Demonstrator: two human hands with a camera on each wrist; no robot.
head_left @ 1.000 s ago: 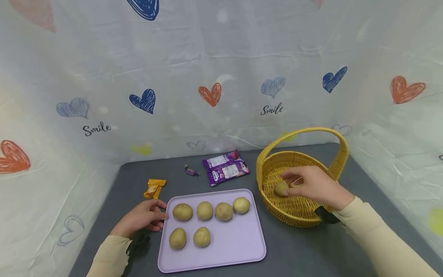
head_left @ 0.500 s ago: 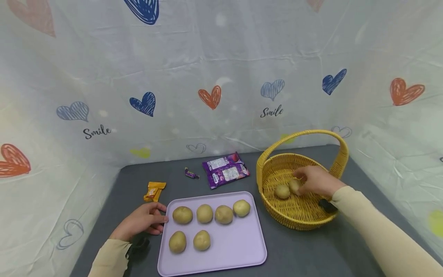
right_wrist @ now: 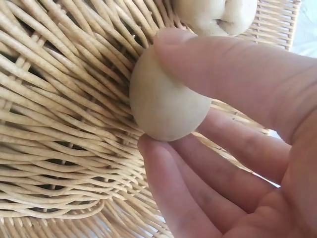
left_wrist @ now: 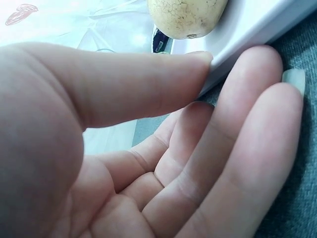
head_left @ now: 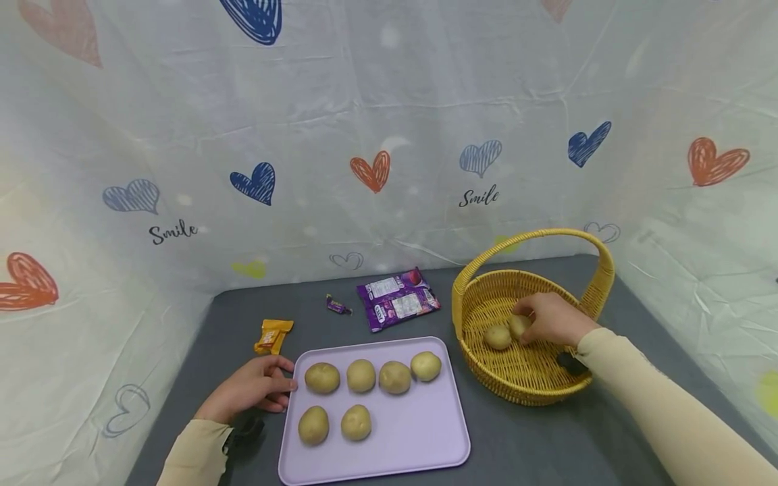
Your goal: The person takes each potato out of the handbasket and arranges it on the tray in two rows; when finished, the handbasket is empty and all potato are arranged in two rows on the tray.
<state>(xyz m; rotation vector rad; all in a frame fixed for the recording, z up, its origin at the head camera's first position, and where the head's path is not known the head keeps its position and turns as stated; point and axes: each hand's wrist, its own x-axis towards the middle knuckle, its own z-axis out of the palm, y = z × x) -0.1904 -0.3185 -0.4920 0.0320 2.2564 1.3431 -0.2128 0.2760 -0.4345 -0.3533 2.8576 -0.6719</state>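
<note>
In the yellow wicker basket (head_left: 516,388), my right hand (head_left: 556,318) pinches a small potato (right_wrist: 166,99) between thumb and fingertips, low against the woven bottom. A second potato (head_left: 498,337) lies in the basket just left of it. My left hand (head_left: 252,388) rests at the left edge of the lilac tray (head_left: 413,439), its thumb tip (left_wrist: 198,64) right at the rim and its other fingers loosely bent beside it. Several potatoes sit on the tray: a back row including one at the right end (head_left: 426,366), and two in front, one of them further left (head_left: 313,425).
Behind the tray lies a purple candy bag (head_left: 398,299), with a small purple wrapped candy (head_left: 338,305) to its left. A yellow-orange packet (head_left: 273,336) lies beyond my left hand. The basket's tall handle (head_left: 535,235) arches over it. A heart-printed cloth (head_left: 413,101) hangs behind the dark table.
My right hand has left the potato at the basket's left and moved slightly right and inward, where it now pinches the one beside it. The left hand stays at the tray edge.
</note>
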